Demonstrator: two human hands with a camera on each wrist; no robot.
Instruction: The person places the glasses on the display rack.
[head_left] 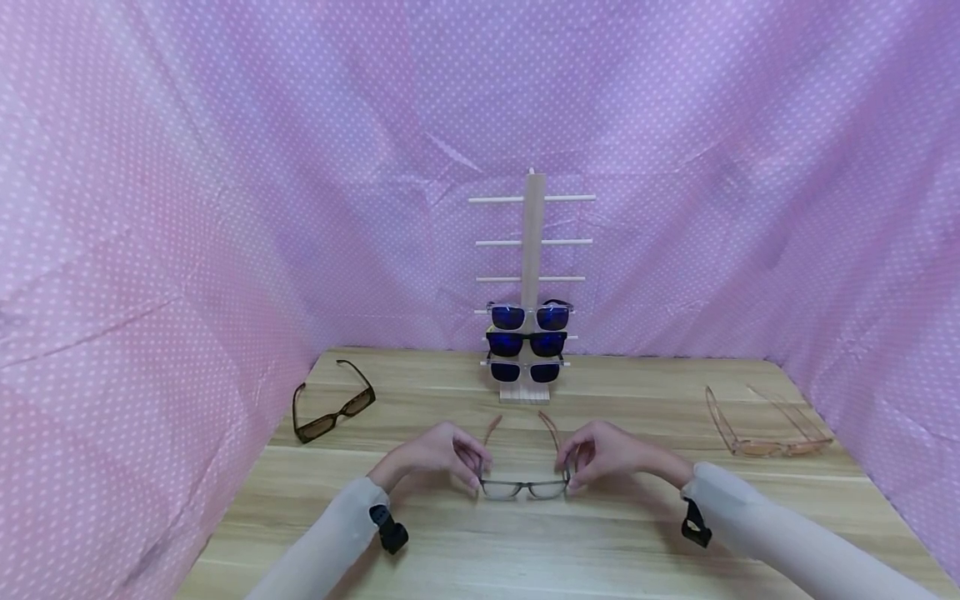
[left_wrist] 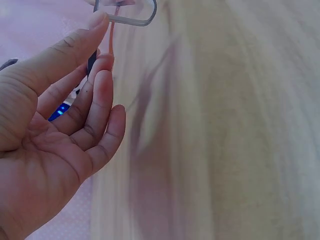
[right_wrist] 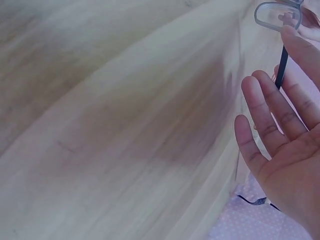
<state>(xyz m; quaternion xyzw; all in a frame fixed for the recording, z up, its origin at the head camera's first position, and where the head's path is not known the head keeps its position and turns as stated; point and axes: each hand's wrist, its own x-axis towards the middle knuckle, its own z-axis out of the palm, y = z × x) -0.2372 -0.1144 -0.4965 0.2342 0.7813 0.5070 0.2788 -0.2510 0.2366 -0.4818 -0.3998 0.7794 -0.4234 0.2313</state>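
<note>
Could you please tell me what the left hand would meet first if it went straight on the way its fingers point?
The clear-lensed glasses, which the left hand pinches at one side, come first. Past them, the right hand is probably next, though depth is hard to judge.

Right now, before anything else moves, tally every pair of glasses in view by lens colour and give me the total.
Dark-blue-lensed pairs, on the stand: 3
Brown-lensed pair: 1
Peach-lensed pair: 1
Clear-lensed pair, in the hands: 1
Total: 6
</note>
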